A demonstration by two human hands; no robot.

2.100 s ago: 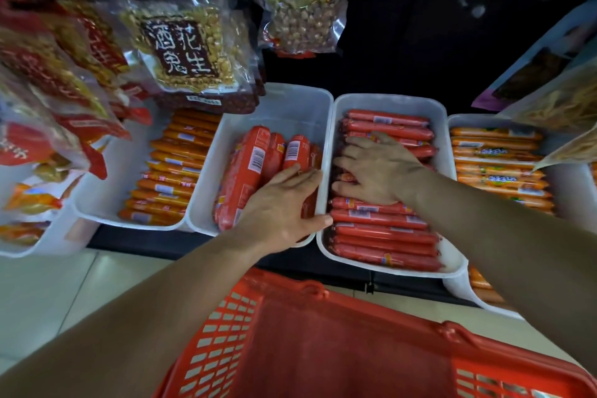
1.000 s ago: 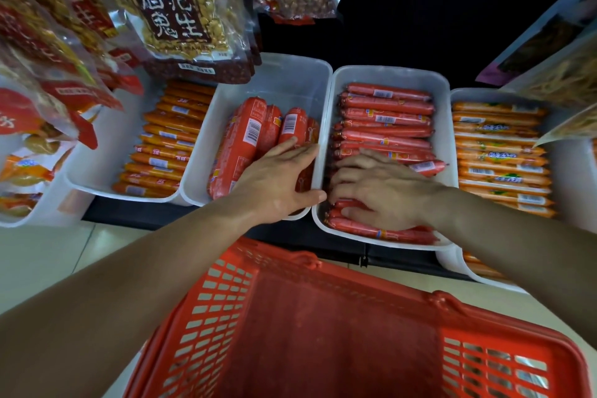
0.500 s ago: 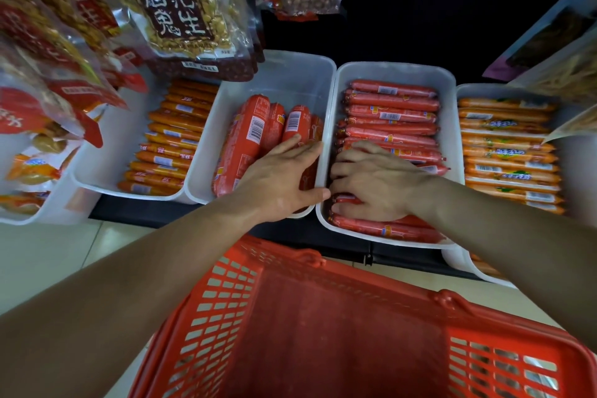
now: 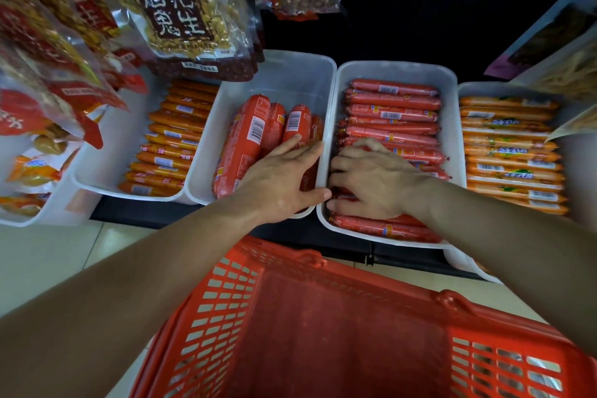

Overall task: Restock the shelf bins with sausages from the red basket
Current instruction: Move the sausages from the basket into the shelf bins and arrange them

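Shelf stock, front row, left to right. A white plastic bin at far left (image 4: 48,216) holds orange and yellow snack packets (image 4: 32,168). The second white bin (image 4: 106,155) holds slim orange sausages (image 4: 171,145) stacked crosswise. The third white bin (image 4: 290,81) holds thick red sausages with barcode labels (image 4: 248,139), laid lengthwise toward its front half. The fourth white bin (image 4: 397,71) holds slim red sausages (image 4: 391,107), layered crosswise from back wall to front rim. The fifth white bin (image 4: 484,87) holds more orange sausages with green-printed wrappers (image 4: 507,155). The left hand (image 4: 281,181) lies flat on the thick red sausages, fingers straight, thumb at the rim shared with the fourth bin, gripping nothing. The right hand (image 4: 378,184) rests palm-down on the slim red sausages near that bin's front, fingers loosely bent and pressing on the wrappers. The red plastic lattice-sided basket (image 4: 213,317) sits below the dark shelf edge (image 4: 193,213), nearest the camera, its solid floor showing. Clear hanging bags of peanuts (image 4: 174,10) overlap the back of the second and third bins. Pale tiled floor (image 4: 48,255) lies at lower left.
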